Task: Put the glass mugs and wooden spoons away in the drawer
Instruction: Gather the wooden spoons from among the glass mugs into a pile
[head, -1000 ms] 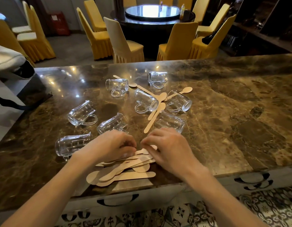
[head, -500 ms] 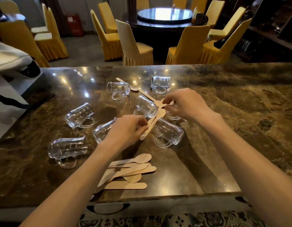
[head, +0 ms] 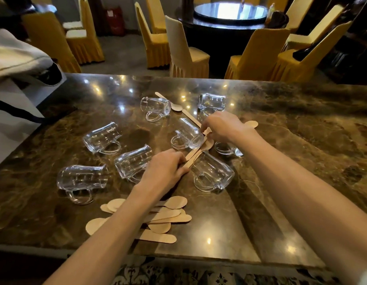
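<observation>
Several glass mugs lie on their sides on the marble counter [head: 281, 124], among them one at the near left [head: 81, 178], one in the middle [head: 188, 133] and one near my right forearm [head: 212, 173]. A pile of wooden spoons [head: 168, 214] lies near the front edge, partly under my left forearm. My left hand [head: 164, 171] pinches the handle ends of two wooden spoons [head: 196, 154] lying between the mugs. My right hand [head: 221, 126] grips spoons at their far ends beside the middle mug. One more spoon [head: 175, 106] lies at the back. No drawer is in view.
A white bag with a black strap [head: 11, 112] stands at the counter's left end. Beyond the counter are yellow-covered chairs [head: 186, 52] and a dark round table with a glass top [head: 230, 11]. Patterned floor tiles show below the front edge.
Both hands left the spoon pile near the front edge and reached forward to the loose spoons among the mugs, closing on them. The camera moved closer over the counter.
</observation>
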Demonstrator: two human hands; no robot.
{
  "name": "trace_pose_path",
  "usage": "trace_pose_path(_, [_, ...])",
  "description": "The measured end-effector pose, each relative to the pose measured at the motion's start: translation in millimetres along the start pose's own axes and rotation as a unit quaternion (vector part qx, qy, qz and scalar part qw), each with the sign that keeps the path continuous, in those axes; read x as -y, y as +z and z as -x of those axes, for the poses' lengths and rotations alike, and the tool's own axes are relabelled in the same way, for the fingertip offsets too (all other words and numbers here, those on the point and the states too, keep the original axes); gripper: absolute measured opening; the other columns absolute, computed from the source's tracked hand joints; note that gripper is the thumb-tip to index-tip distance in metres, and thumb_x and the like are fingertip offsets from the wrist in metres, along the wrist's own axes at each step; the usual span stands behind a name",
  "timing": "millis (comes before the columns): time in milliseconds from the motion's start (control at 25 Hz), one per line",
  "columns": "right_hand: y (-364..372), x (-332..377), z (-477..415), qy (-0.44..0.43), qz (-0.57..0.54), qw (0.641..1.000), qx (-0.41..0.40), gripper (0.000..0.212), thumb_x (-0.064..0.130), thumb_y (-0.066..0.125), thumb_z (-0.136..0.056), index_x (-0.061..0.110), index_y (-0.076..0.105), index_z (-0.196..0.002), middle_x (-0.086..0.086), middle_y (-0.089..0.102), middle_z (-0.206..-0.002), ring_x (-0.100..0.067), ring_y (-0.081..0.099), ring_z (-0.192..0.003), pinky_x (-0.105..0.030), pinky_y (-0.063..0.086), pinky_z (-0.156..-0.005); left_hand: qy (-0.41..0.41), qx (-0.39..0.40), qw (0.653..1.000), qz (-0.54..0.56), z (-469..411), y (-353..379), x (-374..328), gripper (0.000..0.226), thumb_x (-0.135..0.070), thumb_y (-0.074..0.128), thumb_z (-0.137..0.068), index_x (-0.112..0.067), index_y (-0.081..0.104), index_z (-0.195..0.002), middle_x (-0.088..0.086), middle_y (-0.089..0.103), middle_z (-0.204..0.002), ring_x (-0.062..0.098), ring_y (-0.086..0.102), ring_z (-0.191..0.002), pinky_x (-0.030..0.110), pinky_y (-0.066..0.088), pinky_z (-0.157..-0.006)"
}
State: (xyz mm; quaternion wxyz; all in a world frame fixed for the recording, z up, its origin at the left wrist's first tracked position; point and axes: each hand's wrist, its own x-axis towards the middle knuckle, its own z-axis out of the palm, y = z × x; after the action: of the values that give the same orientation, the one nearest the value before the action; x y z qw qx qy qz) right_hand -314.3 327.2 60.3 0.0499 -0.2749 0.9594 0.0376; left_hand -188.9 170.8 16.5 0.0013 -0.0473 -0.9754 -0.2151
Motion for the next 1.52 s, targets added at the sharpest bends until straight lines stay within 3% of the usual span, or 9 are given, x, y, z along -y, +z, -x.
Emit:
trace_pose_path(240, [6.9,-0.7,-10.0,-0.019,0.033,0.999,0.023,0.032,0.02,0.069,-0.083,0.028,0.066,-0.113,0.001,0.068,-0.103,-0.02,0.061,-0.091,-0.036,0.054,-0.081,0.003,-0.026,0.999,-0.04,0.1,6.6,-2.1,0.028,-0.04,0.057,-0.088,-0.022,0.063,-0.109,-0.001,0.063,-0.102,0.02,0.059,-0.094,0.038,0.051,-0.081])
trace_pose_path(360, [6.1,-3.3,-12.6,-0.042,0.064,0.997,0.015,0.028,0.027,0.07,-0.081,0.028,0.068,-0.108,0.004,0.068,-0.099,-0.018,0.058,-0.095,-0.032,0.042,-0.09,0.005,-0.02,0.998,-0.062,-1.9,5.8,-3.3,0.028,-0.039,0.053,-0.09,-0.02,0.064,-0.109,0.001,0.064,-0.1,0.022,0.06,-0.091,0.04,0.051,-0.079])
trace_pose_path(520, [1.6,-8.0,-8.7,-0.059,0.1,0.993,0.015,0.027,0.032,0.068,-0.082,0.031,0.067,-0.108,0.005,0.067,-0.107,-0.018,0.055,-0.105,-0.031,0.034,-0.087,0.013,-0.035,0.995,-0.087,-2.6,4.0,-7.3,0.024,-0.037,0.051,-0.091,-0.021,0.064,-0.104,0.001,0.067,-0.096,0.025,0.062,-0.089,0.039,0.051,-0.074])
trace_pose_path(680, [-2.9,-12.5,-3.5,-0.058,0.121,0.991,-0.014,0.021,0.021,0.063,-0.087,0.026,0.068,-0.107,0.004,0.067,-0.107,-0.019,0.055,-0.108,-0.033,0.035,-0.089,0.026,-0.05,0.99,-0.126,-1.0,4.8,-8.6,0.025,-0.035,0.046,-0.092,-0.02,0.064,-0.1,0.0,0.067,-0.092,0.025,0.064,-0.083,0.037,0.053,-0.069])
trace_pose_path(1080, [-30.6,-20.8,22.1,-0.026,0.106,0.985,-0.132,0.016,0.025,0.06,-0.089,0.03,0.068,-0.102,0.005,0.067,-0.106,-0.021,0.055,-0.104,-0.038,0.038,-0.093,0.01,-0.072,0.985,-0.155,1.3,-10.6,8.0,0.025,-0.031,0.045,-0.091,-0.017,0.065,-0.093,-0.001,0.067,-0.086,0.023,0.064,-0.077,0.032,0.045,-0.057])
trace_pose_path(1400, [-40.8,15.3,57.2,-0.062,0.041,0.977,-0.199,0.019,0.026,0.055,-0.094,0.031,0.067,-0.106,0.008,0.064,-0.112,-0.017,0.053,-0.111,-0.032,0.029,-0.096,0.037,-0.105,0.991,-0.07,16.9,-41.4,11.6,0.019,-0.031,0.05,-0.093,-0.025,0.065,-0.101,-0.003,0.069,-0.095,0.024,0.065,-0.084,0.041,0.054,-0.07])
trace_pose_path(1520, [-41.1,30.4,75.5,-0.068,-0.004,0.974,-0.215,0.019,0.028,0.054,-0.093,0.03,0.067,-0.108,0.007,0.065,-0.11,-0.019,0.056,-0.108,-0.032,0.029,-0.096,0.039,-0.103,0.994,-0.028,29.5,-56.7,22.7,0.016,-0.028,0.056,-0.09,-0.028,0.067,-0.102,-0.005,0.069,-0.095,0.019,0.065,-0.085,0.035,0.053,-0.074])
